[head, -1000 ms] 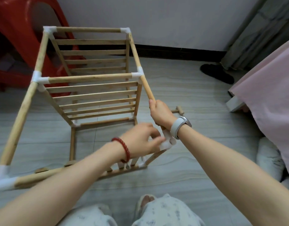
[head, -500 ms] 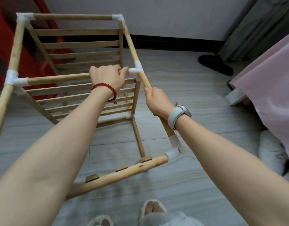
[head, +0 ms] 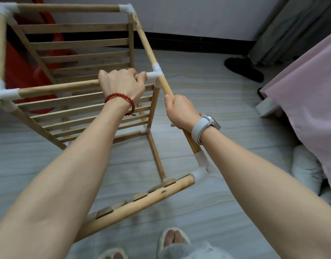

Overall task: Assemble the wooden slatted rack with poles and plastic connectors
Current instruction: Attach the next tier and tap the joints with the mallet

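Note:
The wooden slatted rack [head: 82, 58] lies on its side on the floor, its poles joined by white plastic connectors. My left hand [head: 121, 84] grips the middle cross pole [head: 58, 88] just left of a white tee connector [head: 155, 75]. My right hand [head: 181, 112] grips the long side pole [head: 165, 87] below that connector. Lower down, a white corner connector [head: 201, 168] joins this side pole to the near pole [head: 138, 202], which carries the ends of several slats.
A red plastic stool [head: 24, 71] stands behind the rack at the left. A pink cloth [head: 310, 90] hangs at the right, with a white pillow-like thing [head: 306, 167] below it. A dark slipper [head: 243, 69] lies near the wall. My slippered feet [head: 172, 238] are at the bottom.
My left hand left the near corner connector and now grips the middle cross pole. The rack has come closer and tilted. My right hand stays on the side pole.

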A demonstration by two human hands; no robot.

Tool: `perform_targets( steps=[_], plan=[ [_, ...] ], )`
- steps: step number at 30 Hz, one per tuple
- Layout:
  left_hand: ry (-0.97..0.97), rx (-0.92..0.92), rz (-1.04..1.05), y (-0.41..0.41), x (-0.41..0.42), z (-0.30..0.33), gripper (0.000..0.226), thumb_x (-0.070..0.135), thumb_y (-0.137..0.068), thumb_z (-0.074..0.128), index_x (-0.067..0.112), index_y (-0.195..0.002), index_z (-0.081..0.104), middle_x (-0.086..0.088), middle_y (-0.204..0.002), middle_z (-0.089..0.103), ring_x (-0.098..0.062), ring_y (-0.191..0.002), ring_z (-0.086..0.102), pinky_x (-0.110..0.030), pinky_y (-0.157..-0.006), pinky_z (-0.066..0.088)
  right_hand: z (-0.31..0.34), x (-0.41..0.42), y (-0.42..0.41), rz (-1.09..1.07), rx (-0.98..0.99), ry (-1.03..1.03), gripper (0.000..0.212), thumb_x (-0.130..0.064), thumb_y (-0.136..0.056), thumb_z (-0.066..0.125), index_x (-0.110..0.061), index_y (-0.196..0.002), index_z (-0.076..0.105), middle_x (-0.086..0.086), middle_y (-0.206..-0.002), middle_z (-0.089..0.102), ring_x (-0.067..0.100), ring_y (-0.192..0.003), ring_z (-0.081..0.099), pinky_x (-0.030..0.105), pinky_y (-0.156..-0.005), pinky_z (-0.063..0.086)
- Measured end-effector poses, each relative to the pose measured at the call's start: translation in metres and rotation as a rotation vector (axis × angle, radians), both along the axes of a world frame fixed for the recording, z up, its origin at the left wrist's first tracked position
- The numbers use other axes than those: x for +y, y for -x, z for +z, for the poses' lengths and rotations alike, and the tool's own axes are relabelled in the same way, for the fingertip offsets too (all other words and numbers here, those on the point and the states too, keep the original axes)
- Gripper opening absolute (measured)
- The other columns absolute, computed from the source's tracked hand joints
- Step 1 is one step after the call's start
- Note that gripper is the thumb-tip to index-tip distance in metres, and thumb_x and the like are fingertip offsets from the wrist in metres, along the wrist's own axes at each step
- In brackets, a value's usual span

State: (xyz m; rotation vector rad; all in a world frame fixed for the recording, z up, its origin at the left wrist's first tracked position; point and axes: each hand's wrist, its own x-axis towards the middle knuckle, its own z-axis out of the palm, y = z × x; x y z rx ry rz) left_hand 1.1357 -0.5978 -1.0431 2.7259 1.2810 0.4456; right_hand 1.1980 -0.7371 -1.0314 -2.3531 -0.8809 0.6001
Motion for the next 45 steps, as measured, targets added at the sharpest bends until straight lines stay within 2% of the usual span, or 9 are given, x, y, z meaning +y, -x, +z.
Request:
perform_targets(
  steps=[4,7,9,13,17,23,33,36,45],
  plan=[
    [0.097,0.040,-0.096,0.016,-0.002,0.009,0.044,0.046,-0.096,0.032,0.020,-0.118,0.059,-0.007,-0.100,0.060,-0.026,-0.095,0.052,-0.041,-0.092,0.029,0.007,-0.007,0.000,-0.030,0.261,-0.072,0.032,-0.034,-0.101,0.028,-0.008,-0.093,0.045,0.002,-0.067,0.044,0.013,-0.050,0.042,0.024,-0.046,0.040],
    [0.168,0.024,-0.135,0.038,-0.021,0.013,0.051,0.038,-0.094,0.044,0.017,-0.140,0.035,-0.011,-0.145,0.034,-0.027,-0.138,0.022,-0.045,-0.114,0.009,0.018,-0.024,0.000,-0.017,0.394,-0.079,0.032,-0.034,-0.101,0.026,-0.011,-0.104,0.048,0.004,-0.077,0.056,0.014,-0.058,0.054,0.027,-0.059,0.048],
    [0.222,-0.052,-0.149,0.058,-0.047,0.019,0.053,0.034,-0.093,0.048,0.016,-0.141,0.033,-0.011,-0.150,0.025,-0.027,-0.142,0.013,-0.045,-0.115,0.009,0.018,-0.044,0.003,-0.056,0.397,-0.128,0.030,-0.032,-0.100,0.028,-0.013,-0.106,0.051,0.005,-0.086,0.060,0.016,-0.067,0.058,0.027,-0.064,0.051],
    [0.537,0.076,-0.514,0.096,-0.111,0.028,0.054,0.058,-0.088,0.041,0.024,-0.130,0.047,0.003,-0.132,0.047,-0.013,-0.117,0.047,-0.030,-0.093,0.043,0.001,-0.089,0.023,-0.224,0.350,-0.305,0.022,-0.027,-0.099,0.038,-0.015,-0.104,0.056,-0.001,-0.084,0.063,0.016,-0.072,0.061,0.031,-0.069,0.048],
    [0.548,0.380,-0.726,0.121,-0.158,0.028,0.053,0.067,-0.085,0.038,0.026,-0.117,0.047,0.007,-0.113,0.053,-0.016,-0.101,0.055,-0.029,-0.073,0.042,-0.005,-0.110,0.044,-0.217,0.564,-0.334,0.019,-0.026,-0.097,0.045,-0.014,-0.089,0.056,-0.006,-0.053,0.061,0.010,-0.050,0.059,0.020,-0.050,0.044],
    [0.309,0.298,-0.750,0.130,-0.166,0.023,0.029,0.046,-0.097,0.031,0.021,-0.105,0.043,0.004,-0.106,0.053,-0.019,-0.094,0.053,-0.033,-0.071,0.043,-0.011,-0.114,0.055,-0.221,0.396,-0.253,0.029,-0.031,-0.097,0.045,-0.018,-0.071,0.052,-0.008,-0.054,0.047,0.009,-0.053,0.042,0.021,-0.052,0.035],
    [0.388,0.237,-0.742,0.134,-0.164,0.019,0.029,0.044,-0.096,0.035,0.020,-0.106,0.048,0.003,-0.101,0.054,-0.020,-0.083,0.054,-0.033,-0.069,0.043,-0.012,-0.112,0.062,-0.156,0.086,-0.140,0.033,-0.035,-0.099,0.037,-0.011,-0.082,0.052,-0.001,-0.069,0.051,0.017,-0.067,0.049,0.028,-0.056,0.034],
    [0.420,0.192,-0.736,0.134,-0.162,0.019,0.025,0.042,-0.095,0.039,0.021,-0.105,0.050,0.004,-0.100,0.056,-0.019,-0.085,0.056,-0.031,-0.069,0.042,-0.013,-0.111,0.064,-0.150,0.007,-0.125,0.032,-0.036,-0.099,0.035,-0.012,-0.084,0.050,-0.003,-0.067,0.050,0.013,-0.063,0.048,0.017,-0.048,0.031],
    [0.392,0.317,-0.634,0.122,-0.170,0.021,0.021,0.041,-0.093,0.041,0.022,-0.086,0.047,0.006,-0.080,0.051,-0.017,-0.074,0.051,-0.029,-0.060,0.035,-0.010,-0.109,0.069,-0.162,0.092,-0.150,0.036,-0.035,-0.101,0.027,-0.015,-0.082,0.050,-0.003,-0.070,0.051,0.008,-0.064,0.047,0.022,-0.054,0.032]
  ],
)
